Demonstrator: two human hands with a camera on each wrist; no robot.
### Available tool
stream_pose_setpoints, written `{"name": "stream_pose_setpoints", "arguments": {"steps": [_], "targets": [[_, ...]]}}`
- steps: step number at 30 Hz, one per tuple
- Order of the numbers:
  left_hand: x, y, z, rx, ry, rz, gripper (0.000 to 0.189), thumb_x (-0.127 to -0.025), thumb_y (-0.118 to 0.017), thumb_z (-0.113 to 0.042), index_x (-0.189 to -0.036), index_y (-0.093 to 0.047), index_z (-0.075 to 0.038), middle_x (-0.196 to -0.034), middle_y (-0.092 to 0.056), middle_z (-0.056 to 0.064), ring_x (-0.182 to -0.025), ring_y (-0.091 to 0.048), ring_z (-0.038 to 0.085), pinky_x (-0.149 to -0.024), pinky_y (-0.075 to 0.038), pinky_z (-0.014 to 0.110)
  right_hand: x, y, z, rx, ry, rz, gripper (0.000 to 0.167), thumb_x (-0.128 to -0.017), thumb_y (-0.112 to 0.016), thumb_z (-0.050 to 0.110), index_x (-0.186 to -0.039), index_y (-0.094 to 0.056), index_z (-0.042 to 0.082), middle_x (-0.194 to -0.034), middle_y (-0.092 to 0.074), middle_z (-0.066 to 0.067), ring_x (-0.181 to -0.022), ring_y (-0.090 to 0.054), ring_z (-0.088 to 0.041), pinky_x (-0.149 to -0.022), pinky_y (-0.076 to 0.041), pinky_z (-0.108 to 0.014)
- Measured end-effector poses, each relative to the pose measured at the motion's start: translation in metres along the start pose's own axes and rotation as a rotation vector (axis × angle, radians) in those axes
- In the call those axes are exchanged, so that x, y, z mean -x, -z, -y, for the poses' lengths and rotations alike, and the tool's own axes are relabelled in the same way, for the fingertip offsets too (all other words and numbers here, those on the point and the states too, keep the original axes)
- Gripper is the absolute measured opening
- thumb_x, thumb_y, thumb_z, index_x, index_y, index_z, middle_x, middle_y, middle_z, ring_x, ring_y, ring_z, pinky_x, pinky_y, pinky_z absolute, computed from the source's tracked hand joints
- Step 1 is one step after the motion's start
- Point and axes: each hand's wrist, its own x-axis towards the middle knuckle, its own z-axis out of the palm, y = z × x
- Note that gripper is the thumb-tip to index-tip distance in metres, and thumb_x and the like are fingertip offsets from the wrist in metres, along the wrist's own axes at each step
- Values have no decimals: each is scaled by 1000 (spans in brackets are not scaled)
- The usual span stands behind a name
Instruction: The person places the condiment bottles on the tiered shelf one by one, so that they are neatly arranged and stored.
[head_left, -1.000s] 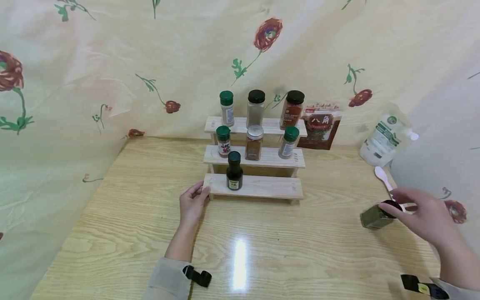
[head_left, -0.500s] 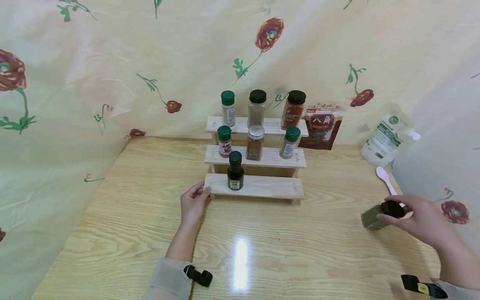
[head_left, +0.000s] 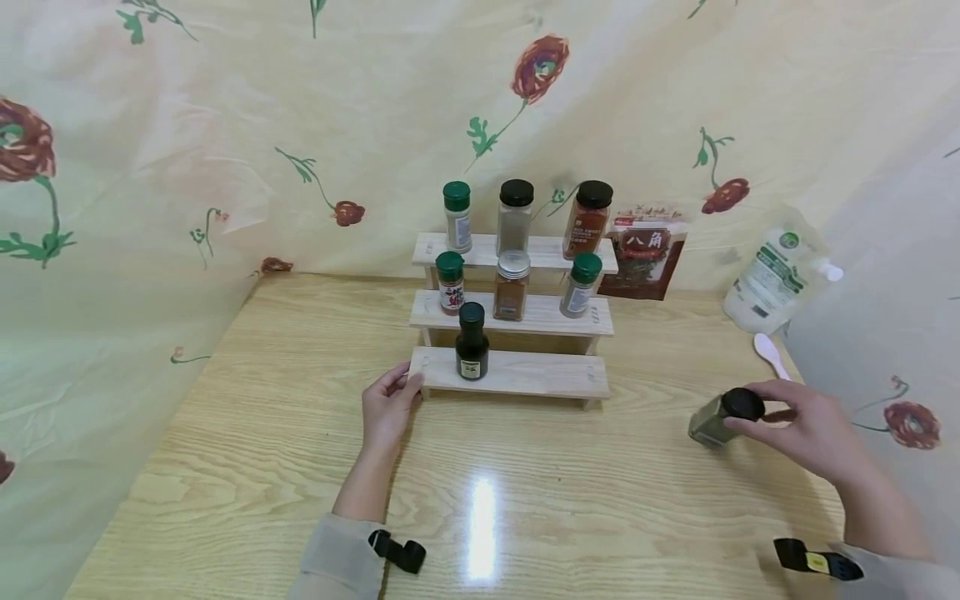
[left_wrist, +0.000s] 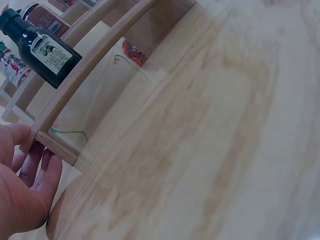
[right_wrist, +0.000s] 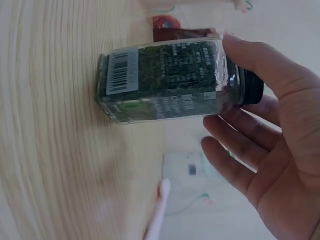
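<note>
My left hand (head_left: 386,408) pinches the left end of the lowest board of a three-step wooden spice rack (head_left: 540,375), thumb on top and fingers below in the left wrist view. A dark bottle (head_left: 471,346) stands on that board, close to the hand. At the right, my right hand (head_left: 806,425) grips a glass spice jar (right_wrist: 160,82) of dried green herbs around its neck and black cap. Tilted, the jar has its base pointing left, close over the table. Its barcode label faces the right wrist camera.
Several spice jars (head_left: 512,287) stand on the rack's upper two steps. Behind its right side leans a brown packet (head_left: 641,258). A white pouch (head_left: 772,283) and a pale spoon (head_left: 768,354) lie along the right side. Flowered cloth (head_left: 337,100) hangs behind the table.
My right hand has carried the herb jar to the left, away from beside the spoon. My left hand stays on the rack's end, and the rack has not moved.
</note>
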Motion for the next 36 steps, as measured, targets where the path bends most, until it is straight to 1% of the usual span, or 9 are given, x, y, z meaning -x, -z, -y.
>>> {"name": "stream_pose_setpoints", "arguments": {"steps": [4, 7, 9, 15, 22, 27, 29, 32, 36], "targets": [[0, 0, 0, -9, -3, 4, 34, -92, -75, -5, -124, -69, 4, -91, -62, 3, -79, -62, 6, -72, -60, 18, -8, -9, 8, -24, -29, 16, 35, -78, -90, 19, -108, -75, 10, -97, -70, 13, -83, -59, 12, -63, -53, -9], [0, 0, 0, -11, -6, 7, 33, -92, -74, -5, -124, -69, 4, -91, -62, 3, -80, -62, 6, -73, -60, 19, -15, -15, 14, -48, -9, 11, 34, -78, -90, 17, -107, -75, 10, -94, -71, 11, -80, -63, 8, -64, -53, -10], [0, 0, 1, -12, -8, 10, 34, -92, -74, -5, -124, -68, 5, -91, -62, 3, -79, -63, 6, -73, -60, 19, -20, -19, 19, -88, 17, 1, 33, -78, -89, 12, -107, -75, 7, -94, -72, 9, -80, -63, 6, -66, -54, -11], [-1, -1, -1, -9, -8, 15, 33, -92, -74, -5, -124, -68, 4, -90, -63, 2, -79, -63, 6, -73, -60, 20, -38, -24, 35, -158, 54, -52, 34, -73, -89, 0, -104, -76, 4, -91, -70, 14, -80, -63, 4, -70, -53, -9], [-1, -1, -1, -7, -14, 7, 33, -92, -74, -3, -123, -68, 5, -89, -63, 2, -77, -62, 6, -72, -60, 19, -58, -24, 57, -173, 106, -62, 37, -73, -89, 1, -107, -76, 6, -91, -72, 12, -81, -64, 5, -68, -49, -8], [-1, 0, -1, -6, -7, -1, 32, -91, -74, -3, -123, -69, 4, -88, -62, 2, -77, -62, 6, -71, -60, 19, -71, -29, 77, -193, 119, -72, 37, -75, -89, 3, -109, -76, 8, -96, -70, 14, -84, -62, 3, -73, -49, -8], [-1, 1, -1, -9, -3, 3, 33, -92, -74, -4, -123, -69, 4, -89, -62, 2, -78, -62, 6, -72, -60, 19, -76, -33, 84, -201, 134, -77, 37, -74, -89, 3, -109, -76, 8, -97, -71, 11, -83, -63, 3, -73, -50, -9], [-2, 1, 0, -17, 2, 10, 34, -92, -74, -5, -124, -68, 4, -91, -63, 3, -79, -63, 6, -74, -60, 20, -83, -39, 92, -209, 169, -81, 37, -73, -90, 2, -107, -77, 7, -96, -74, 1, -82, -64, 1, -73, -51, -11], [-2, 1, 0, -20, -1, 11, 34, -92, -74, -5, -124, -68, 4, -92, -63, 3, -80, -63, 7, -74, -61, 20, -91, -47, 100, -213, 221, -56, 38, -73, -90, 2, -108, -76, 6, -97, -74, -7, -83, -63, -1, -74, -53, -13]]}}
